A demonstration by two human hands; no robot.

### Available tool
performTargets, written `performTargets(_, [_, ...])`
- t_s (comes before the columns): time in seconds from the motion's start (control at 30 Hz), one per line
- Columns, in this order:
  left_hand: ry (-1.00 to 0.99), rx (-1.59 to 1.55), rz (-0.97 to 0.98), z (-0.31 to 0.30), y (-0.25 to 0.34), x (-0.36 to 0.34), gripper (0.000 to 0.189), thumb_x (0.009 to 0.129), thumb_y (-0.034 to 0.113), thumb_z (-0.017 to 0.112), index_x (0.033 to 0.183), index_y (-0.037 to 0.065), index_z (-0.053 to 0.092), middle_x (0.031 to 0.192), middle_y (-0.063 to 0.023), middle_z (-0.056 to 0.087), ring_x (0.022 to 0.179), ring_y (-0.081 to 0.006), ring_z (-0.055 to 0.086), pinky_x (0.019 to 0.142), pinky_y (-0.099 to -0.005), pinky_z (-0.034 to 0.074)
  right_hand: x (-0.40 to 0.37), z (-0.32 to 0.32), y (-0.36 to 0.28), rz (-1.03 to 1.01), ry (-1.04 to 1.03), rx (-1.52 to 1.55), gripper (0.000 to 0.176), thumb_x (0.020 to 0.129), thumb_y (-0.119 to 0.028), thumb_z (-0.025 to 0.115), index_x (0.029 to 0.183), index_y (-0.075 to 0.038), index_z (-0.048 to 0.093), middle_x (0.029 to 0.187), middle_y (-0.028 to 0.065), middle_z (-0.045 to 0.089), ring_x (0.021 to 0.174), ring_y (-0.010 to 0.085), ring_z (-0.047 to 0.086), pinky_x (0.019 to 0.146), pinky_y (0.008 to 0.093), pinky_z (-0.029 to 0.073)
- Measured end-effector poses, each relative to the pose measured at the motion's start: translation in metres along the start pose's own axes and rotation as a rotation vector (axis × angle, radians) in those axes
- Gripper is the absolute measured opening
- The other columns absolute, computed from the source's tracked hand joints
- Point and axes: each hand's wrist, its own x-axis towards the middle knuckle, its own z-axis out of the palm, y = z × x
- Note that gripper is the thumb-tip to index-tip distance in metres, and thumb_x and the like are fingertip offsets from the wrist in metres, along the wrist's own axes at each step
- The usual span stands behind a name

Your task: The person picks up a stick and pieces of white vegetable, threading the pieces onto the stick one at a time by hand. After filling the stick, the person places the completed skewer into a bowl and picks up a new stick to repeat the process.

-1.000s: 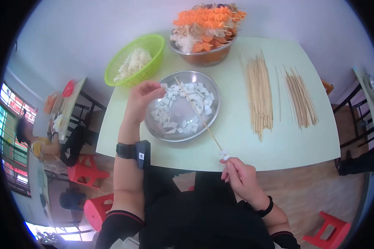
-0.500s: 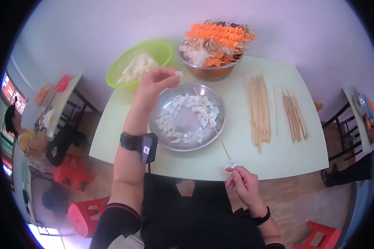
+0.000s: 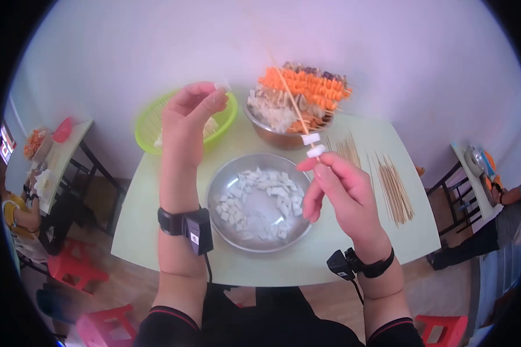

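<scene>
Raised in front of the green basket (image 3: 228, 124), my left hand (image 3: 185, 118) pinches a small white piece of food (image 3: 222, 86) between thumb and fingertips. My right hand (image 3: 347, 194) grips the lower end of a bamboo skewer (image 3: 290, 95), which slants up and to the left. Threaded on it just above my fingers are two white pieces (image 3: 311, 139). Below both hands, a round metal tray (image 3: 257, 209) holds many loose white pieces (image 3: 279, 191). What kind of food the pieces are cannot be made out.
Behind the tray, a metal bowl (image 3: 275, 136) is heaped with loaded skewers (image 3: 307, 84), orange, white and dark. Bare bamboo skewers (image 3: 395, 188) lie on the table at the right. Another person (image 3: 26, 214) sits at left; another person's hand (image 3: 496, 194) shows at right.
My right hand has lifted the skewer from the table's front edge to above the tray's right side. My left hand still holds a white piece. The head view has shifted.
</scene>
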Motion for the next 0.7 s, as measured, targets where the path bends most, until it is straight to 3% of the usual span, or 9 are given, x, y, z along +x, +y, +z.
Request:
performTargets(0.23, [0.151, 0.008, 0.077, -0.033, 0.012, 0.009, 0.011, 0.083, 0.003, 0.065, 0.093, 0.002, 0.061, 0.086, -0.0061, 0.063, 0.080, -0.0150, 0.062, 0.075, -0.0261, 0.049, 0.045, 0.031, 0.024, 0.046, -0.194, 0.011, 0.025, 0.098, -0.020, 0.041, 0.101, 0.001, 0.055, 0.065, 0.0030, 0.057, 0.056, 0.0061, 0.054, 0.052, 0.0199, 0.044])
performTargets(0.43, [0.188, -0.038, 0.108, -0.041, 0.013, 0.011, 0.014, 0.083, 0.003, 0.065, 0.096, 0.001, 0.061, 0.087, -0.0078, 0.064, 0.081, -0.0154, 0.062, 0.076, -0.0265, 0.049, 0.055, 0.041, 0.046, 0.027, -0.181, 0.026, 0.024, 0.097, -0.017, 0.043, 0.102, 0.003, 0.056, 0.068, 0.0050, 0.058, 0.059, 0.0078, 0.054, 0.056, 0.0208, 0.046])
performTargets(0.53, [0.230, -0.017, 0.131, -0.045, 0.013, 0.012, 0.015, 0.083, 0.004, 0.066, 0.097, 0.000, 0.061, 0.090, -0.0077, 0.064, 0.082, -0.0155, 0.062, 0.076, -0.0261, 0.049, 0.058, 0.037, 0.057, 0.049, -0.096, 0.032, 0.022, 0.096, -0.015, 0.046, 0.097, 0.003, 0.058, 0.076, 0.0068, 0.058, 0.069, 0.0106, 0.056, 0.065, 0.0234, 0.046])
performTargets(0.6, [0.257, -0.004, 0.119, -0.047, 0.011, 0.010, 0.017, 0.082, 0.004, 0.066, 0.097, 0.000, 0.060, 0.091, -0.0076, 0.063, 0.082, -0.0156, 0.062, 0.076, -0.0257, 0.050, 0.066, 0.030, 0.070, -0.316, 0.087, -0.329, 0.018, 0.093, -0.012, 0.048, 0.092, 0.002, 0.060, 0.086, 0.0076, 0.057, 0.082, 0.0148, 0.056, 0.074, 0.0268, 0.044])
performTargets(0.63, [0.254, 0.030, 0.157, -0.049, 0.013, 0.010, 0.018, 0.082, 0.004, 0.066, 0.098, -0.001, 0.060, 0.092, -0.0079, 0.063, 0.083, -0.0160, 0.062, 0.076, -0.0253, 0.050, 0.067, 0.025, 0.067, -0.316, 0.113, -0.414, 0.015, 0.091, -0.010, 0.051, 0.089, 0.002, 0.060, 0.093, 0.0076, 0.055, 0.090, 0.0178, 0.054, 0.080, 0.0291, 0.042])
performTargets(0.7, [0.266, 0.061, 0.220, -0.050, 0.017, 0.011, 0.018, 0.080, 0.004, 0.068, 0.097, -0.001, 0.061, 0.090, -0.0073, 0.063, 0.081, -0.0154, 0.061, 0.074, -0.0249, 0.049, 0.073, 0.005, 0.076, -0.317, 0.103, -0.582, 0.017, 0.090, -0.014, 0.054, 0.090, 0.001, 0.061, 0.093, 0.0075, 0.055, 0.089, 0.0188, 0.054, 0.082, 0.0291, 0.042])
